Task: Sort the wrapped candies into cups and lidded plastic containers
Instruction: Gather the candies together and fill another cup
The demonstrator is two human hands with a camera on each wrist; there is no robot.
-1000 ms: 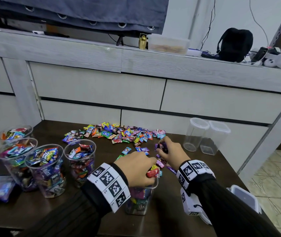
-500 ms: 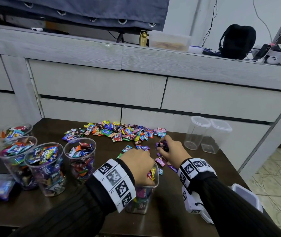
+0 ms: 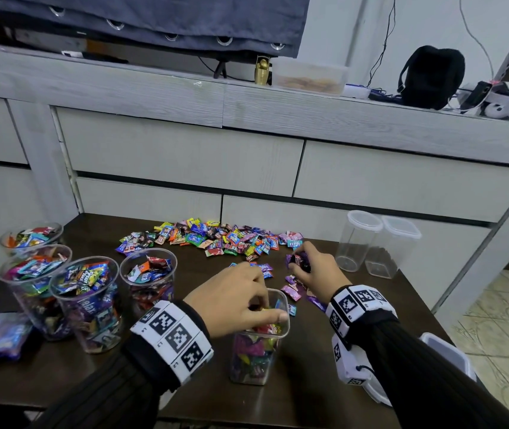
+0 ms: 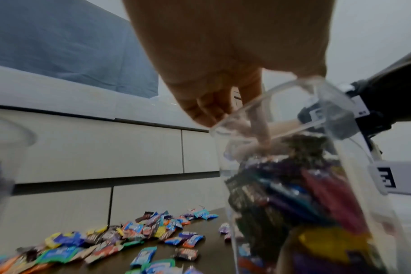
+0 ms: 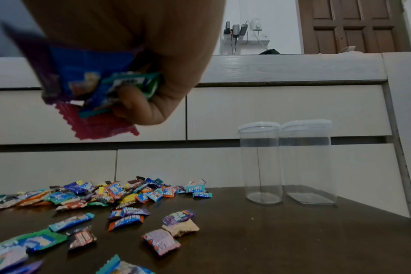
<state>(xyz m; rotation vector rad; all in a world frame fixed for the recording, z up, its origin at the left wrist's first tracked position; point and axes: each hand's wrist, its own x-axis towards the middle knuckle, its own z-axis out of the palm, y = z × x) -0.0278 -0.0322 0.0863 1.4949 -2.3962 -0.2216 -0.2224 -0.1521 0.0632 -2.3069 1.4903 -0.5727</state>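
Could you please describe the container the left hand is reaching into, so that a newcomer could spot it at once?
On the dark table, look to its near edge, right of the four round cups. There stands a clear square container stuffed with candies, the left hand reaching into its open top. Unlike the two empty lidded containers at the back right, it has no lid on.

Left hand (image 3: 234,300) palm down, fingers (image 4: 258,118) pointing downward, tips dipped into the container (image 3: 257,357) mouth. Right hand (image 3: 316,272) further forward, knuckles up, fingers curled around a bunch of candies (image 5: 89,87), raised off the table. Both forearms in black sleeves (image 3: 432,376), marker bands (image 3: 172,335) at the wrists.
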